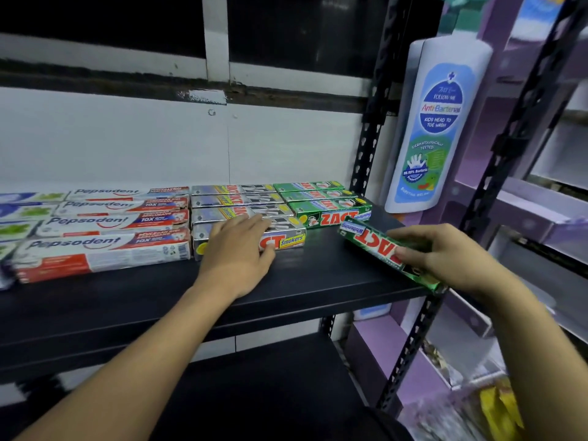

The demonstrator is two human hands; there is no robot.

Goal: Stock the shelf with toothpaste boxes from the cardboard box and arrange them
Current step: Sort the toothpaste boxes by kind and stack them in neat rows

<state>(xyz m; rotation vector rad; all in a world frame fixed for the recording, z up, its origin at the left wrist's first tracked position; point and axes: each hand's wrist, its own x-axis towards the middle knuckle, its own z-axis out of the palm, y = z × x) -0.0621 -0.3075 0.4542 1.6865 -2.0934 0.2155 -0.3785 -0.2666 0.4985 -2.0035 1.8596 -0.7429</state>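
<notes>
Shelf (318, 275) stocking is judged under way: the front silver Smokers box (291, 240) is pressed by the flat, straight-fingered left hand (237, 249). A green Zact box (369, 238) is gripped in curled fingers by the right hand (445, 253) above the shelf's right edge, to be squared and set before the green row (331, 206).

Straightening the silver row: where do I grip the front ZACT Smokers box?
Take the front ZACT Smokers box by its right end, coming from the right: that end stands free, while a Pepsodent box abuts its left end, another Smokers box lies behind it, and the left hand lies on top.
</notes>
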